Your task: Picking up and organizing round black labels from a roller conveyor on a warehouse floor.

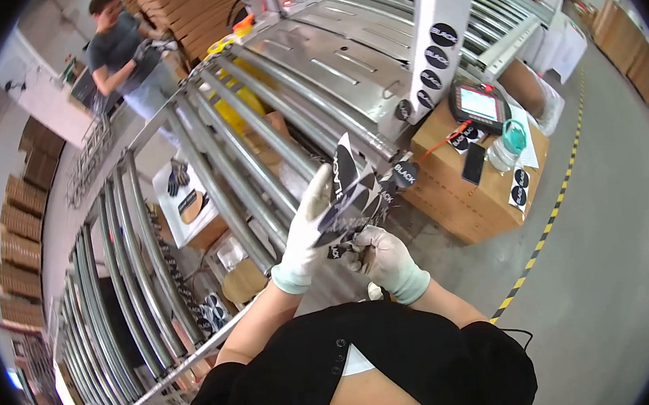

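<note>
In front of my chest, a bunched strip of round black stickers on white backing [351, 192] is held up above the rollers' edge. My left hand [308, 223], in a white glove with a pale green cuff, grips it from the left, thumb side up. Lower and to the right, my right hand [388, 259], gloved alike, has its fingers curled in a pinch at the strip's bottom end. The fingertips there are partly hidden by the strip's folds.
A roller conveyor [238, 144] runs along my left, with a metal plate [334, 47] ahead. On a cardboard box [455, 191] at right sit a control tablet [478, 106], a phone [474, 163] and a cup [502, 154]. Another person [126, 54] stands far left.
</note>
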{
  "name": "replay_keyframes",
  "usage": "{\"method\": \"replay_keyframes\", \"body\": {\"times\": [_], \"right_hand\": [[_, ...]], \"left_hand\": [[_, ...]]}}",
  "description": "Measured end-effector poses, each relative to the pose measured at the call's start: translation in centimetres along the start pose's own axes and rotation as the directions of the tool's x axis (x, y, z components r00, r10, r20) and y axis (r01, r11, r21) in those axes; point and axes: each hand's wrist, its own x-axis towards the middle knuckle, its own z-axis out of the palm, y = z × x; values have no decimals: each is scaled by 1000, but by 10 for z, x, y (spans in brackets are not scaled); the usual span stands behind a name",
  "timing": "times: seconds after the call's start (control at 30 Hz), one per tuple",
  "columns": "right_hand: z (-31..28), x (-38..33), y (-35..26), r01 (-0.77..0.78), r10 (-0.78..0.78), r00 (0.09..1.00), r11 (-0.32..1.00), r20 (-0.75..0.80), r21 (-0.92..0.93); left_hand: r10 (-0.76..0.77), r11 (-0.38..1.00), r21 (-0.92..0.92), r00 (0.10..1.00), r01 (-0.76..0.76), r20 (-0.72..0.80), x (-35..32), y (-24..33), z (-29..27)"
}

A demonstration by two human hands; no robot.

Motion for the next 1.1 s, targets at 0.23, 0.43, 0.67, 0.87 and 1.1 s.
{"method": "replay_keyframes", "body": {"times": [0.23, 0.43, 0.67, 0.87, 1.1], "right_hand": [[37, 11, 76, -106, 107, 994, 993, -8, 43], [70, 14, 120, -62, 62, 998, 992, -4, -113], [84, 15, 122, 72, -13, 994, 817, 106, -573], [94, 24, 77, 657, -619, 653, 177, 436, -733], [153, 36, 69, 811, -409, 436, -209, 802, -547]], "left_hand": [[184, 965, -97, 894, -243, -409, -75, 43, -61], [262, 911, -207, 888, -357, -379, -124, 51, -106], [97, 995, 80, 736, -59, -670, -134, 69, -116], [62, 992, 125, 767, 23, -638, -138, 80, -121], [106, 977, 210, 802, 24, -587, -140, 76, -115]]}}
